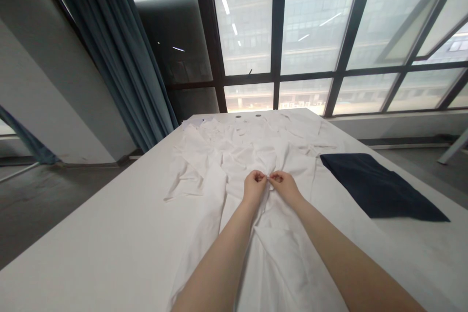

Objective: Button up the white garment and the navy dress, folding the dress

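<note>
Fig. 1. Head-cam view, looking fwd and down along the worktop [91,234]. We see the left hand [255,186] and right hand [284,187] brought together at approx. the centre of a crumpled white cloth [278,263], fingertips [260,178] nearly meeting. Each hand appears pinched on a small gathered fold of the cloth; exactly what lies between the fingertips is too small to tell. The bare forearms [215,273] run in from the lower edge of the view, over the near part of the cloth.

The work in hand, as we read it: a two-handed pinch at one spot on the cloth - nothing else is being handled. The cloth lies spread along the worktop, rumpled in loose folds toward the far end; whether it is a sheet or a garment we cannot say.

To the right, just beside the white cloth, lies a flat navy cloth [376,187], apart from both hands. Two small dark round marks [248,116] show near the far edge of the worktop. Bg.: tall dark-framed windows [303,78], a blue-grey curtain [117,48], a pale pillar [54,97] and a grey floor [62,204].
</note>
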Available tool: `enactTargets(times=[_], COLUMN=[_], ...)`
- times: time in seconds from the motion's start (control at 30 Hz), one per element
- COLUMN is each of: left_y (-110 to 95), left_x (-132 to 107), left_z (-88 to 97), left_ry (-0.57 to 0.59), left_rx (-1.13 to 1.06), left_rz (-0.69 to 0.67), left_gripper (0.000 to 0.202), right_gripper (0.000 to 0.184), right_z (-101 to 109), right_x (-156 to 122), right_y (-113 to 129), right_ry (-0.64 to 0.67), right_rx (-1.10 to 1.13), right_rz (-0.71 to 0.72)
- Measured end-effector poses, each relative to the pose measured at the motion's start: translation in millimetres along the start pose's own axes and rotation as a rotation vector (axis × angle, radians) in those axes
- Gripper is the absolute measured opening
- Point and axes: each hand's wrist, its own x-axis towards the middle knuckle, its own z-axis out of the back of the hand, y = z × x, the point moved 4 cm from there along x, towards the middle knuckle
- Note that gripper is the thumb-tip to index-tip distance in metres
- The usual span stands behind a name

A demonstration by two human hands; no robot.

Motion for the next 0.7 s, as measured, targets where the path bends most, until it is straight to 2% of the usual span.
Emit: enactTargets(times=[0.2,0.33,0.5,0.6,0.7], left_y=[0,1,8,12,9], left_x=[0,-1,-1,0,1], left_z=[-2.1,-5.2,-5.4,-4.0,-3.6], left_ry=[0.057,0.088,0.043,0.005,-0.012], left_rx=[-0.041,-0.086,-0.087,-0.15,-0.21], left_rz=[-0.002,0.04,0.096,0.128,0.096], left_gripper=[0.006,0.012,0.016,0.012,0.012], right_gripper=[0.014,0.011,0.008,0.01,0.014], right_z=[-1,0,0,-1,0], right_x=[1,0,-1,0,2], right_y=[-6,-2,3,3,1], right_ry=[0.024,0.005,0.017,0.075,0.142], right_rx=[0.108,0.061,-0.051,-0.03,0.015], right_rz=[-0.064,-0.047,0.003,0.006,-0.042])
